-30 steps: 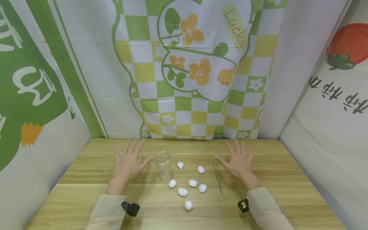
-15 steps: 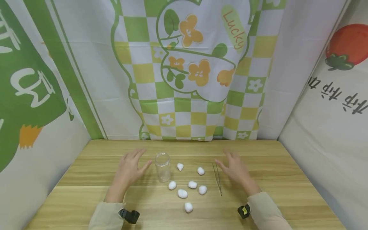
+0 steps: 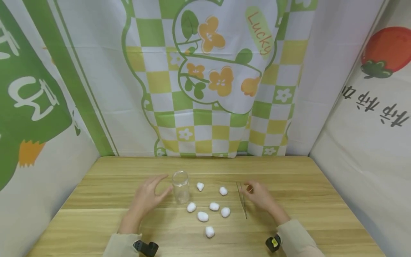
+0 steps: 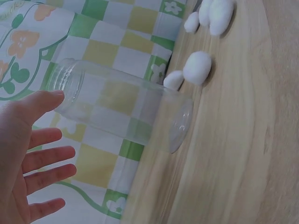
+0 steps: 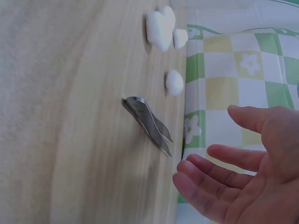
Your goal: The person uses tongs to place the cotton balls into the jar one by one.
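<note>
A clear glass jar [image 3: 181, 189] with an open top stands upright on the wooden table. My left hand [image 3: 148, 196] is just left of it, fingers spread and thumb toward the jar; in the left wrist view the thumb tip overlaps the jar's neck. Metal tweezers [image 3: 242, 201] lie on the table to the right of the cotton balls. Beside them hovers my right hand [image 3: 258, 194], its fingers loosely bent and nothing between them; the right wrist view shows the tweezers [image 5: 147, 123] apart from the fingertips. Several white cotton balls [image 3: 203, 216] are scattered between jar and tweezers.
The wooden table [image 3: 289, 232] ends at a checked green and yellow curtain [image 3: 212, 137] behind. Printed cloth walls [image 3: 363, 160] close in both sides. Black wrist cameras [image 3: 273, 242] sit at the sleeves.
Both hands were spread flat near the table's back; they have drawn back and lowered. The left has come closer to the jar, and the right has bent its fingers by the tweezers.
</note>
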The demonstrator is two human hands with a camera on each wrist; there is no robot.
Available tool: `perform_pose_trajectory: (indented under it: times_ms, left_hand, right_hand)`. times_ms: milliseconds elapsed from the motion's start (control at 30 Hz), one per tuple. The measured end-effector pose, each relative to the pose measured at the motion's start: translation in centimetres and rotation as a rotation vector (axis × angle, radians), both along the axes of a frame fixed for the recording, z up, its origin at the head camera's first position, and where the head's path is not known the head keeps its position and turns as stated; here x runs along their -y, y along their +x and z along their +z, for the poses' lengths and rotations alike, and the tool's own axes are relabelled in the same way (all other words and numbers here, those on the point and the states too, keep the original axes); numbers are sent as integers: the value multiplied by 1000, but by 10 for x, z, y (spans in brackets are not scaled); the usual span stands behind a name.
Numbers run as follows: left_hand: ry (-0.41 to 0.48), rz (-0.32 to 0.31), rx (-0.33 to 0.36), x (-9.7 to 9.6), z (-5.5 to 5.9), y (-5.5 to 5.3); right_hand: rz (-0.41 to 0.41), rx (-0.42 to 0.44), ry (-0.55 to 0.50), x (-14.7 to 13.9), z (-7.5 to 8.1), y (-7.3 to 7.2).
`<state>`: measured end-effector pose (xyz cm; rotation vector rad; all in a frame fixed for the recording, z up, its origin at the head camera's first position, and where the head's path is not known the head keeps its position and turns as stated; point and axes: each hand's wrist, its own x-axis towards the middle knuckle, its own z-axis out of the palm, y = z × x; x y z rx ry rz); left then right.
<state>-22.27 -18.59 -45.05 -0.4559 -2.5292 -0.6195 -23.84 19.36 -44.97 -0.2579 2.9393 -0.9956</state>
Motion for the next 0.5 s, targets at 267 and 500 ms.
perform_pose_trajectory:
  times_ms: [267, 500]
  left_hand:
    - [66, -20, -20, -5, -9, -1]
    - [147, -37, 59, -11, -16, -4]
  right_hand:
    - [28, 44, -121, 0, -8, 3]
    - [36, 203, -275, -3, -14, 5]
